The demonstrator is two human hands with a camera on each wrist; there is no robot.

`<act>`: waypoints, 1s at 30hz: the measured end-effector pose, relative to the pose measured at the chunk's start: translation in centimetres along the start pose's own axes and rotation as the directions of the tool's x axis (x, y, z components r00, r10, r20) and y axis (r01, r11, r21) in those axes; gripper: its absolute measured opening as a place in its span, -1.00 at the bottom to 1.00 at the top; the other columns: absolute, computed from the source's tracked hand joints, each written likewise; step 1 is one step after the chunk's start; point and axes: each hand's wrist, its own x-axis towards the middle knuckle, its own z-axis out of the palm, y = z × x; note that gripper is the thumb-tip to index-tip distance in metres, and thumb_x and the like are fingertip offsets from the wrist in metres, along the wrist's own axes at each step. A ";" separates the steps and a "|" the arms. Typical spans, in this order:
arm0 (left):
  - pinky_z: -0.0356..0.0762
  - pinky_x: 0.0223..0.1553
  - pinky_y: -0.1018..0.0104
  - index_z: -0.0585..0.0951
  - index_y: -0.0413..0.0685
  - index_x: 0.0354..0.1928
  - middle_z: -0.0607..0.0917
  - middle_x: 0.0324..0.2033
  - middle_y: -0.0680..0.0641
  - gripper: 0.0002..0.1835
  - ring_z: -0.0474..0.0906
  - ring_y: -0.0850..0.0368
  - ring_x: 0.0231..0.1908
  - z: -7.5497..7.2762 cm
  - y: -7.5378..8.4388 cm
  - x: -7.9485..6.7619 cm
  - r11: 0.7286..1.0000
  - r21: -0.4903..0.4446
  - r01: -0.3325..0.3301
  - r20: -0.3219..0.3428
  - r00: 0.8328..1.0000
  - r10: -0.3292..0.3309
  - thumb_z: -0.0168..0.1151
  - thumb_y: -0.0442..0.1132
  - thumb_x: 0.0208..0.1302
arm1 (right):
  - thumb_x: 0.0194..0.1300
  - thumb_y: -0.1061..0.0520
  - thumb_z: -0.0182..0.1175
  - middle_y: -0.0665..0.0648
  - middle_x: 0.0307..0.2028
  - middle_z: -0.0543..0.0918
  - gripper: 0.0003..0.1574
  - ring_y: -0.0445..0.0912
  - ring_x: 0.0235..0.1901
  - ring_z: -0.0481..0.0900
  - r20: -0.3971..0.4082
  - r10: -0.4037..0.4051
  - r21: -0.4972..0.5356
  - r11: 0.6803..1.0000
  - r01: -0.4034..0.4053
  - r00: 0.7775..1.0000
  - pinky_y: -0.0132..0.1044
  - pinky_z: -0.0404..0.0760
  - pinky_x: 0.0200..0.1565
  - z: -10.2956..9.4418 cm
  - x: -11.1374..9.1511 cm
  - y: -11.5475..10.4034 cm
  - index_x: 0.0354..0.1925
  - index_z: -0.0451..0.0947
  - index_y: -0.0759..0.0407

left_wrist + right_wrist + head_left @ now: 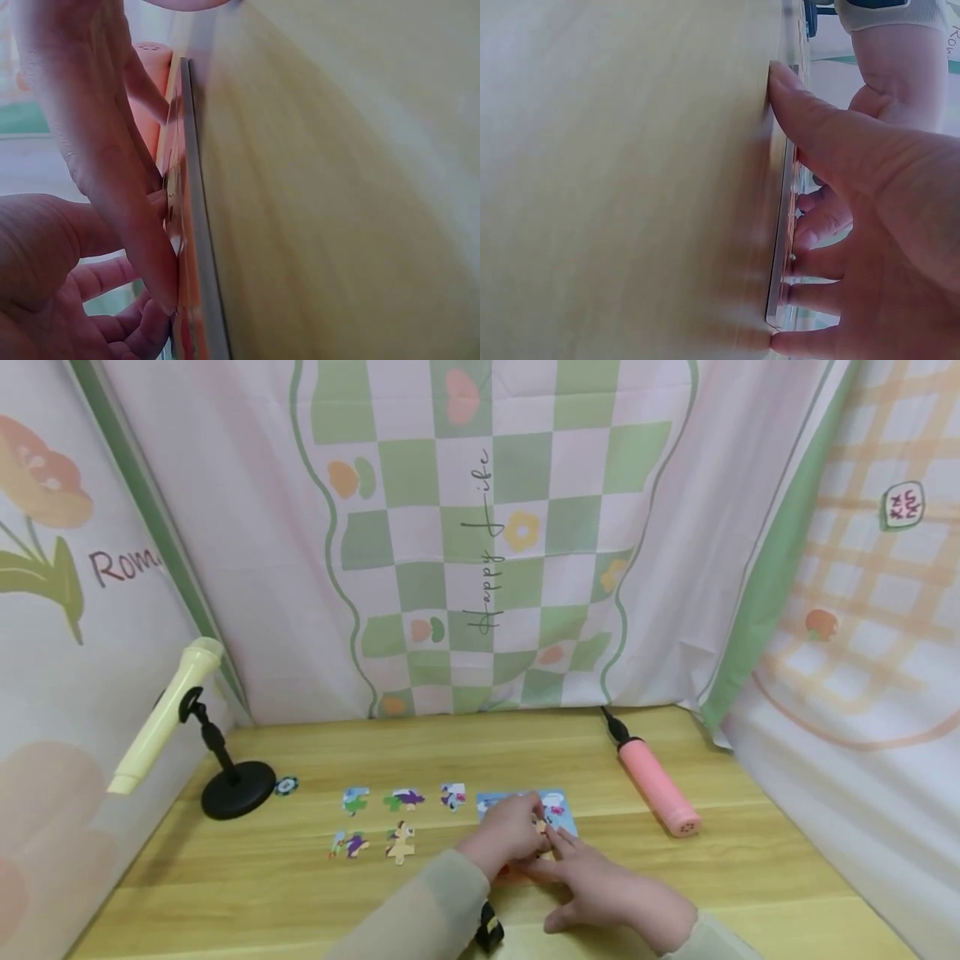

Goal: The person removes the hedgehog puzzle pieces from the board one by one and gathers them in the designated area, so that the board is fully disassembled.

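Head view, lower centre: left hand (512, 830) (hold unclear), right hand (598, 878) splayed, likely fitting blue rectangular jigsaw (558, 811); next needs alignment.

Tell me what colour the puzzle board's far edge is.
The puzzle board's far edge is mostly light blue, clearest in the head view.

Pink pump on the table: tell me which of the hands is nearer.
Right. The right hand is below and left of the pink pump in the head view; the left hand is farther left, over the puzzle board.
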 end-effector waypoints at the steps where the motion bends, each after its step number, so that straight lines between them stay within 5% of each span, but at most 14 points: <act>1: 0.43 -0.40 0.28 0.55 0.12 -0.21 0.51 -0.39 0.09 -0.69 0.42 0.15 -0.39 0.0 0.0 0.0 1.000 0.002 -0.003 0.000 1.000 0.003 0.50 -0.13 0.05 | 0.03 -0.23 0.44 0.61 0.38 0.06 -0.03 0.50 0.35 0.03 -0.002 0.004 0.002 1.000 -0.004 1.000 0.40 0.20 0.19 0.0 -0.1 -0.1 0.40 0.35 -0.28; 8: 0.46 -0.41 0.28 0.54 0.11 -0.18 0.56 -0.31 0.08 -0.63 0.45 0.14 -0.36 -0.2 0.4 -0.2 0.998 -0.050 0.022 0.015 1.000 -0.021 0.54 -0.17 0.01 | 0.13 -0.28 0.37 0.54 0.42 0.03 -0.02 0.38 0.36 0.08 -0.002 0.052 -0.022 0.998 -0.052 0.999 0.32 0.24 0.21 0.3 -1.2 -1.1 0.46 0.26 -0.24; 16: 0.47 -0.33 0.24 0.54 0.08 -0.17 0.56 -0.36 0.09 -0.60 0.45 0.14 -0.36 -0.6 0.5 -0.2 1.000 -0.019 -0.004 0.023 1.000 0.005 0.56 -0.13 -0.01 | 0.15 -0.29 0.35 0.44 0.39 0.20 0.03 0.31 0.30 0.28 -0.042 -0.024 -0.158 0.987 0.017 0.999 0.24 0.40 0.13 0.8 -3.1 -1.8 0.49 0.21 -0.08; 30: 0.48 -0.37 0.23 0.52 0.07 -0.18 0.54 -0.35 0.06 -0.61 0.45 0.11 -0.34 -0.3 0.5 0.0 0.993 -0.115 0.028 0.039 0.999 -0.024 0.55 -0.22 0.00 | 0.14 -0.40 0.27 0.45 0.40 0.18 0.09 0.34 0.35 0.18 0.001 -0.005 -0.129 0.992 0.005 1.000 0.27 0.34 0.17 0.7 -3.5 -1.4 0.48 0.20 0.01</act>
